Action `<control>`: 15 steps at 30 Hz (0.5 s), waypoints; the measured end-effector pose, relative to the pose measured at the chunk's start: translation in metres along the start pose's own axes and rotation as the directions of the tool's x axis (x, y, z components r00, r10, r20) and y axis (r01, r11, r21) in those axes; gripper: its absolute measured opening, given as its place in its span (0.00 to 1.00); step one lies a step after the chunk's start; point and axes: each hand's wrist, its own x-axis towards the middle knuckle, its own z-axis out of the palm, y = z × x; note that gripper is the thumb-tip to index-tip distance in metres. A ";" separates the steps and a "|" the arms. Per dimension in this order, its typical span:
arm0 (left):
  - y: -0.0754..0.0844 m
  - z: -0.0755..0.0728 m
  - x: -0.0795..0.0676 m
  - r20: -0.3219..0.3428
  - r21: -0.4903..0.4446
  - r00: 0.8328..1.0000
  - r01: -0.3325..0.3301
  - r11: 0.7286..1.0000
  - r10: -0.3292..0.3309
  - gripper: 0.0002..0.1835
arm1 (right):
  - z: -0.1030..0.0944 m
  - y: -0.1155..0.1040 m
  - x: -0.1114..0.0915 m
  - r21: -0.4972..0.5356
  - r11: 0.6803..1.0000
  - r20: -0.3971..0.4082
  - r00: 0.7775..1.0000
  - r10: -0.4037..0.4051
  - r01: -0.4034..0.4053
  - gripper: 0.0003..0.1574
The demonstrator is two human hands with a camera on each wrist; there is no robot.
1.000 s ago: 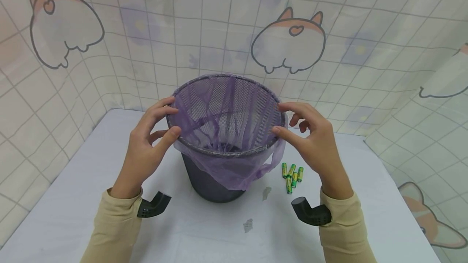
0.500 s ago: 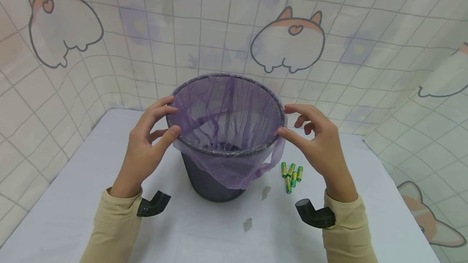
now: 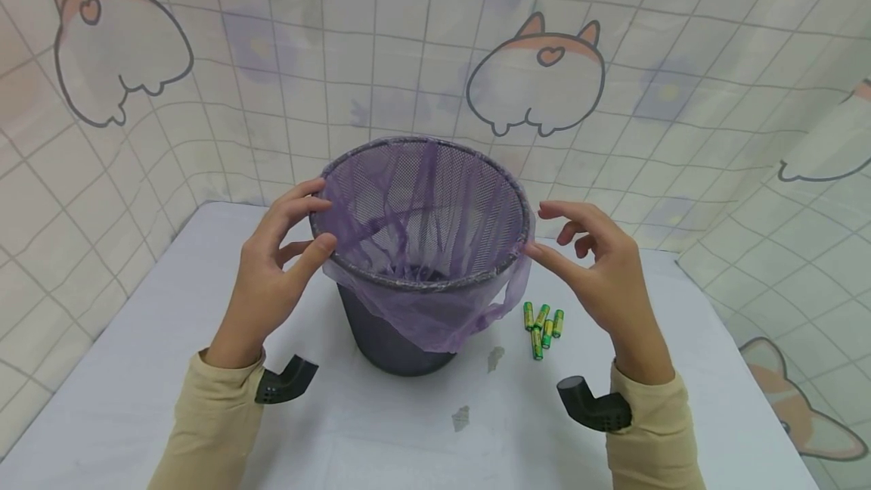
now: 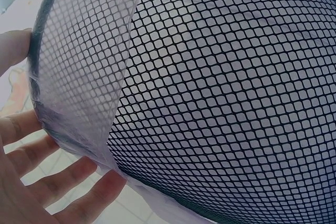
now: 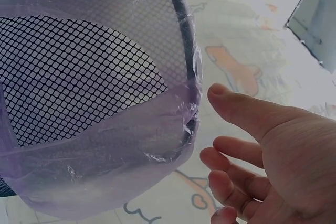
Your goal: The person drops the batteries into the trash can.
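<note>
A dark mesh wastebasket (image 3: 381, 331), lined with a purple plastic bag (image 3: 435, 316) folded over its rim, stands upright on the table. My left hand (image 3: 272, 271) holds the rim at the left, with the thumb and index fingertips lapping over the edge. In the left wrist view the other fingers (image 4: 68, 179) lie along the outside of the bag-covered rim. My right hand (image 3: 599, 263) is at the right of the basket, its fingers loosely bent and holding nothing. The right wrist view shows a gap between that thumb (image 5: 241, 111) and the rim.
Several green batteries (image 3: 542, 327) lie in a loose group on the white table (image 3: 354, 445), right of the wastebasket. A tiled-pattern sheet (image 3: 408, 74) with cartoon dogs rises behind and at both sides. Two small grey patches (image 3: 461, 419) mark the tabletop in front.
My right hand has let go of the rim and moved a little to the right and toward me. My left hand and the wastebasket have stayed in place.
</note>
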 end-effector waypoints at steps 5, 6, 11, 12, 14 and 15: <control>0.000 0.000 0.000 0.000 0.003 1.000 -0.003 1.000 0.003 0.21 | -0.001 0.002 -0.003 -0.009 1.000 0.012 1.000 0.008 -0.008 0.29; -0.001 0.000 0.000 0.000 0.004 1.000 -0.004 1.000 0.004 0.21 | -0.002 0.003 -0.004 -0.006 1.000 0.013 1.000 0.008 -0.008 0.29; 0.000 0.000 0.000 -0.002 -0.005 1.000 -0.001 1.000 0.001 0.21 | -0.002 0.006 -0.007 0.004 1.000 0.019 1.000 0.010 -0.010 0.30; 0.000 0.000 0.000 -0.001 -0.006 1.000 0.001 1.000 -0.001 0.21 | -0.002 0.006 -0.007 0.003 1.000 0.019 1.000 0.012 -0.012 0.30; 0.000 0.000 0.000 -0.001 -0.009 1.000 0.003 1.000 -0.003 0.21 | -0.002 0.007 -0.008 -0.001 1.000 0.020 1.000 0.012 -0.012 0.30; 0.000 0.000 0.000 -0.001 -0.010 1.000 0.004 1.000 -0.004 0.21 | -0.002 0.007 -0.009 -0.003 1.000 0.020 1.000 0.012 -0.012 0.30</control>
